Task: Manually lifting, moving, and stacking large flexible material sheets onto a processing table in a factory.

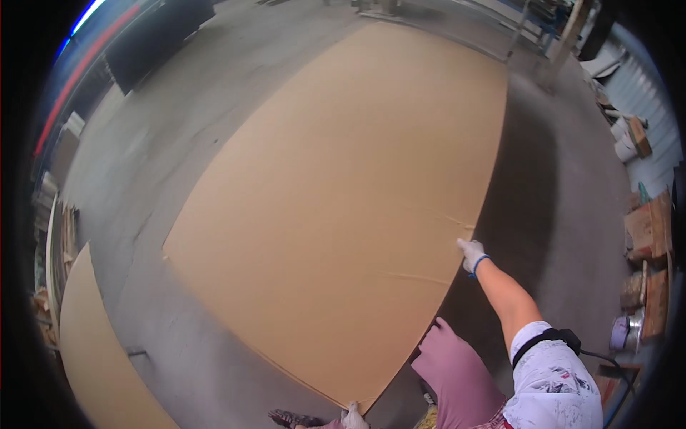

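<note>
Holding step: brown sheet (336, 179), fingers clamped, right hand (470, 254) on its side edge, left hand (354, 417) at its near corner; moving it likely calls for matched grips

Your broad tan sheet (336, 179), stretched out ahead of you.
It is four-sided and mostly smooth, faintly creased near its right edge; one corner points toward you, and that right edge sits raised above the grey floor (175, 154).

No legible text, labels, numbers or signs in view.
</note>
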`<state>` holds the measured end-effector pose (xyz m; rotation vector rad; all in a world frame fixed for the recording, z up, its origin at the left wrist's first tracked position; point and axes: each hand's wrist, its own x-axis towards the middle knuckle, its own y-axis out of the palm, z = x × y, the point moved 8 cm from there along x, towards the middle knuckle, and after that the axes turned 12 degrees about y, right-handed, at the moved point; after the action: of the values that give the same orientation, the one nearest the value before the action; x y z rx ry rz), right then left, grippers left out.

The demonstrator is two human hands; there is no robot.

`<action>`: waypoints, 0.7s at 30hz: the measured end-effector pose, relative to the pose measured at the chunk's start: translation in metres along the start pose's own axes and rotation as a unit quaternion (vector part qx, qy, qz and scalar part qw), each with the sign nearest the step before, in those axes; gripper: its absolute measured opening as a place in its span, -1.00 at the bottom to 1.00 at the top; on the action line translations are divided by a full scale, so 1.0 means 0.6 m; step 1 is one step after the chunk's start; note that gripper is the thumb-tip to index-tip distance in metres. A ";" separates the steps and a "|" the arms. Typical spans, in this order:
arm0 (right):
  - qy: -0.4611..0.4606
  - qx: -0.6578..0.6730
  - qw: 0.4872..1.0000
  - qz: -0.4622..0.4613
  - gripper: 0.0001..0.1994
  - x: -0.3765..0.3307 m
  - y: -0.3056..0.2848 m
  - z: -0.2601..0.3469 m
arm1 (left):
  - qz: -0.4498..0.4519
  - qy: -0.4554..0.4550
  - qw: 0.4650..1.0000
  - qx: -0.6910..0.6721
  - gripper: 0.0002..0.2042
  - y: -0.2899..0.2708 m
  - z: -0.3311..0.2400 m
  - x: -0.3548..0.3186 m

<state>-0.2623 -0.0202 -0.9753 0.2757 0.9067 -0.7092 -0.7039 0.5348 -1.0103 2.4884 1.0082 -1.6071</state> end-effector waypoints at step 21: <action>0.122 -0.151 0.978 0.071 -0.38 0.037 0.031 -0.203 | -0.065 0.093 0.994 0.003 -0.60 -0.022 -0.045 -0.011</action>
<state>-0.3166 0.0450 -1.0676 0.1561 1.2007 -0.4019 -0.6903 0.5512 -0.9880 2.6678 1.2116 -1.4303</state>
